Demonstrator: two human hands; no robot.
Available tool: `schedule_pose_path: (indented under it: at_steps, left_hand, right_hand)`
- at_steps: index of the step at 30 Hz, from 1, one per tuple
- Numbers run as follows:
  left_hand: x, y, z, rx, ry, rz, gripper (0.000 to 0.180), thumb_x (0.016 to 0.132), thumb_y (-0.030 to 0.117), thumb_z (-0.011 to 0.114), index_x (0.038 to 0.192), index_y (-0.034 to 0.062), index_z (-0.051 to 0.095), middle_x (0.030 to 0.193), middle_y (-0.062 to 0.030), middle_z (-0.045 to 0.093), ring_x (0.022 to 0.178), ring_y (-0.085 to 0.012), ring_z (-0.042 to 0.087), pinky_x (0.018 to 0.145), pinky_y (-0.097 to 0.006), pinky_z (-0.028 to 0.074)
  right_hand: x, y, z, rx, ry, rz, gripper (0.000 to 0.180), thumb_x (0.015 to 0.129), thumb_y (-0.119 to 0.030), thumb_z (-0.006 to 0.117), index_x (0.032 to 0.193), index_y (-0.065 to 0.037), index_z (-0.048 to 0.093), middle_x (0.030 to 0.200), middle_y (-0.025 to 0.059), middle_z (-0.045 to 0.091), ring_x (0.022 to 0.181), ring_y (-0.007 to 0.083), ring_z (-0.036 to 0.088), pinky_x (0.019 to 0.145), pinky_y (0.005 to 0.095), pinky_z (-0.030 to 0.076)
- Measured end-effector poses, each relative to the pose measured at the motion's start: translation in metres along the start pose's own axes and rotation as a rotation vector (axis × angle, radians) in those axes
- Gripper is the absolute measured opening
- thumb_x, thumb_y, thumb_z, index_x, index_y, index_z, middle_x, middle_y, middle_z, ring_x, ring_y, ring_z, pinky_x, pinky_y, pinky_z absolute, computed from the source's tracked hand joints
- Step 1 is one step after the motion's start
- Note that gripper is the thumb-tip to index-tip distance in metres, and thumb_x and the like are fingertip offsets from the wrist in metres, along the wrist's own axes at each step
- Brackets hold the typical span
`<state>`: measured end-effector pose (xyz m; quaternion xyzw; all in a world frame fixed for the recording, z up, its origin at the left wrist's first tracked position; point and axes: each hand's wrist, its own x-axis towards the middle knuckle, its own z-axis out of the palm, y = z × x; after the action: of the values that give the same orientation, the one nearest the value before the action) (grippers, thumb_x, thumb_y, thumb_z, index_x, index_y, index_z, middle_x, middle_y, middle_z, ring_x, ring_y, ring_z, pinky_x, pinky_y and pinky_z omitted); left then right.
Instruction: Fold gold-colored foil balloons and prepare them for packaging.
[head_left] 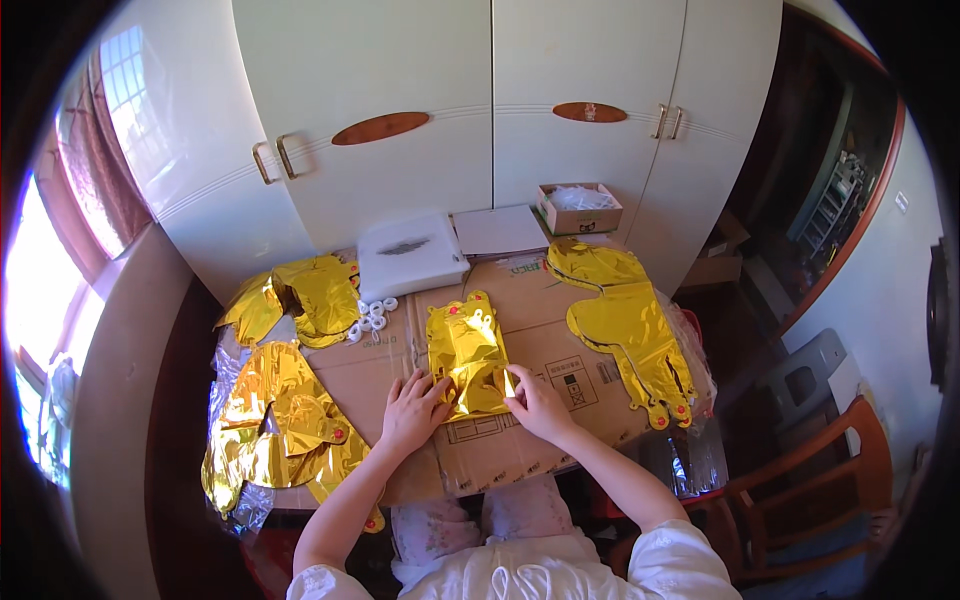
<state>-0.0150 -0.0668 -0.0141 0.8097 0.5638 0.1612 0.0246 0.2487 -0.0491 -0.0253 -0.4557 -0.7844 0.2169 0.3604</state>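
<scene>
A gold foil balloon (468,335), flat and partly folded, lies on the cardboard in front of me. Small red dots show near its far end. My left hand (412,412) is at its lower left edge, fingers bent and closed on the foil. At the lower right edge, my right hand (537,402) pinches the foil between thumb and fingers. The underside of the fold is hidden.
More gold balloons lie at the right (630,320), near left (285,425) and far left (320,295). White rolls (372,318) sit beside a white plastic-wrapped stack (412,255). A box of clear pieces (580,208) stands behind. A wooden chair (810,490) is at right.
</scene>
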Motion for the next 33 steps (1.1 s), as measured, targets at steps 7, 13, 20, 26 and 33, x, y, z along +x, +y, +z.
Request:
schedule_pose_path:
  at_steps: [7,13,20,26,33]
  left_hand:
    - [-0.001,-0.003,0.002,0.019,0.041,0.023,0.043,0.092,0.036,0.057,0.132,0.0205,0.056,0.13,-0.0089,0.054,0.133,-0.0262,0.042,0.11,-0.051,0.029]
    - [0.0,-0.003,-0.001,0.026,0.076,0.044,0.041,0.091,0.033,0.058,0.13,0.02,0.058,0.13,-0.0104,0.053,0.129,-0.0248,0.045,0.107,-0.05,0.033]
    - [0.001,-0.001,-0.005,0.076,0.138,0.053,0.035,0.089,0.028,0.06,0.124,0.0206,0.061,0.126,-0.0107,0.053,0.123,-0.0253,0.049,0.103,-0.047,0.038]
    - [-0.001,0.003,-0.009,0.196,0.147,0.022,0.036,0.088,0.028,0.061,0.124,0.0211,0.061,0.127,-0.0096,0.053,0.124,-0.0256,0.048,0.106,-0.048,0.036]
    - [-0.001,0.043,-0.01,0.082,-0.012,0.171,0.062,0.093,0.039,0.054,0.139,-0.0015,0.044,0.148,-0.0183,0.04,0.14,-0.0317,0.035,0.115,-0.047,0.026]
  right_hand:
    - [-0.001,-0.002,0.005,-0.105,0.032,-0.15,0.029,0.087,-0.011,0.062,0.115,-0.008,0.061,0.085,0.0114,0.061,0.082,0.0311,0.062,0.076,0.0414,0.05]
    - [-0.002,-0.002,0.005,-0.15,-0.047,-0.09,0.026,0.088,-0.013,0.06,0.113,-0.007,0.064,0.09,0.0115,0.06,0.088,0.0315,0.061,0.08,0.0413,0.05]
    - [0.0,0.007,0.005,-0.123,-0.122,-0.087,0.027,0.088,-0.01,0.06,0.113,-0.004,0.065,0.091,0.0141,0.061,0.088,0.0329,0.062,0.08,0.0414,0.05]
    - [0.002,0.005,0.003,-0.146,-0.167,-0.082,0.026,0.088,-0.009,0.059,0.112,-0.003,0.066,0.093,0.0156,0.062,0.089,0.0335,0.063,0.079,0.0417,0.051]
    - [0.002,0.006,0.005,-0.167,-0.137,-0.122,0.025,0.087,-0.007,0.058,0.109,-0.002,0.068,0.089,0.0164,0.062,0.088,0.0335,0.061,0.08,0.0418,0.05]
